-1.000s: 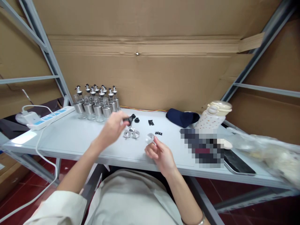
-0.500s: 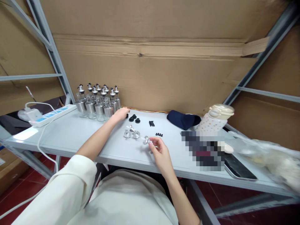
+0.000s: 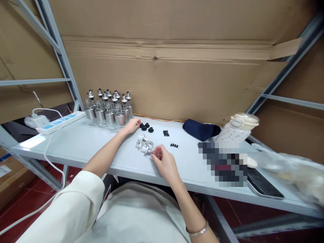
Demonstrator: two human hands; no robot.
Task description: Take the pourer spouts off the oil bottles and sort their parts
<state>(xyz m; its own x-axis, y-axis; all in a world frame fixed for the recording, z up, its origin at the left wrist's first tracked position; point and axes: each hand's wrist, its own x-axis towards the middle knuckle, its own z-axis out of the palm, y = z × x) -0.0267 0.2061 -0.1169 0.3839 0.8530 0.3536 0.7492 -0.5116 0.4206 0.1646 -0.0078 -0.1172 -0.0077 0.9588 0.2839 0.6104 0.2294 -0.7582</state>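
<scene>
My right hand (image 3: pixel 165 161) pinches a silver pourer spout (image 3: pixel 147 151) by its near end, low over the table. Right behind that spout lie several more silver pourer parts (image 3: pixel 143 137) with round flanges. My left hand (image 3: pixel 133 126) reaches to the back of the table, its fingertips closed at the leftmost black stopper (image 3: pixel 141 125). Several other black stoppers (image 3: pixel 151 129) rest just to the right of those fingers. Farther right are a small group of black spout tips (image 3: pixel 166 133) and a row of tiny black caps (image 3: pixel 174 145).
Several glass bottles with steel sleeves (image 3: pixel 110 116), some topped with pourers, stand at back left. A power strip (image 3: pixel 62 122) lies left. To the right are a navy cap (image 3: pixel 201 130), a dotted tumbler (image 3: pixel 234 130), a phone (image 3: pixel 264 182) and a plastic bag (image 3: pixel 291 172). Cardboard (image 3: pixel 162 87) walls the back.
My right hand has moved left with the pourer spout, up to the other silver parts. My left hand remains by the black stoppers, its fingertips now at the leftmost one. The view has shifted slightly.
</scene>
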